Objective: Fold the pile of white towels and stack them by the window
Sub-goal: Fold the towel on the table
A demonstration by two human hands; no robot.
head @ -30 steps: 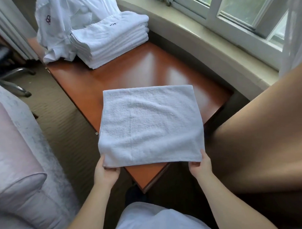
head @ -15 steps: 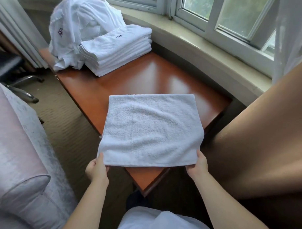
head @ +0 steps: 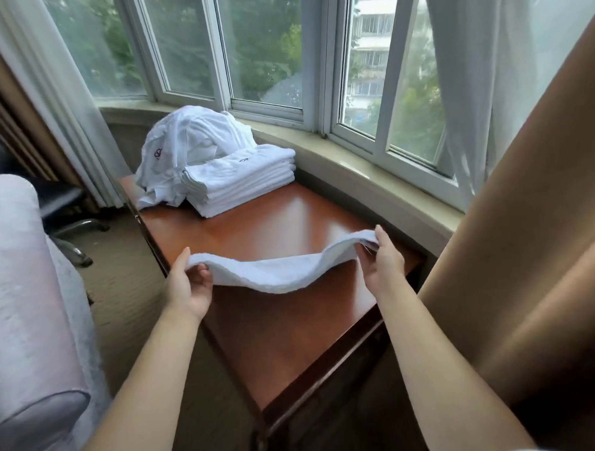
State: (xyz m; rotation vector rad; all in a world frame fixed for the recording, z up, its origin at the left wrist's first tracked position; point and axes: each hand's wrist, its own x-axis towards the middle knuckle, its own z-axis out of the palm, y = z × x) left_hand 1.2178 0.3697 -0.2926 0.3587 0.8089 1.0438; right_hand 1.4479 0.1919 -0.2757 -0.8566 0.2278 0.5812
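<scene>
towel (head: 284, 271) between both hands' grip

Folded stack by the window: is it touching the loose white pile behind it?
Touching. The head view shows the folded stack pressed against the crumpled white pile, with no tabletop visible between them.

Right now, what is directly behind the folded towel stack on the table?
Behind the folded towel stack lies a crumpled heap of white linen leaning against it, with the windowsill and window beyond. The heap's lower front and the table beneath are hidden by the stack.
</scene>
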